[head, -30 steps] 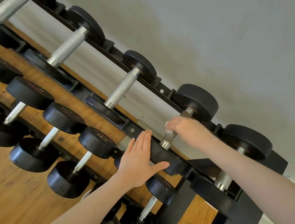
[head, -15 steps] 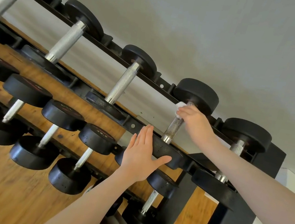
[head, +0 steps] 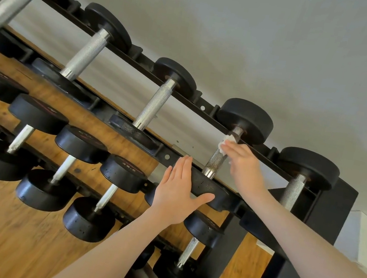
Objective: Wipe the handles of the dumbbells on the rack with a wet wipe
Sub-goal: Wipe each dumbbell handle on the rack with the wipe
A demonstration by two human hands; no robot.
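Risk: if the wet wipe [head: 225, 141] bunches at the far end, the near handle [head: 215, 161] stays unwiped.
Axis: dumbbell [head: 226, 156] lies near-to-far on the rack [head: 141, 67].
Right hand [head: 243, 166]: fingers pinch the wipe against the handle.
Left hand [head: 176, 192]: flat, fingers straight, bracing the near head.

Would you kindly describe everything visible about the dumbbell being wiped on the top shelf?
The dumbbell has two round black, rubbery-looking heads joined by a knurled silver metal handle. It lies tilted across the top rails of the black rack, second from the right end. The right hand presses a white wet wipe against the handle's far end; the left hand rests flat against the near head.
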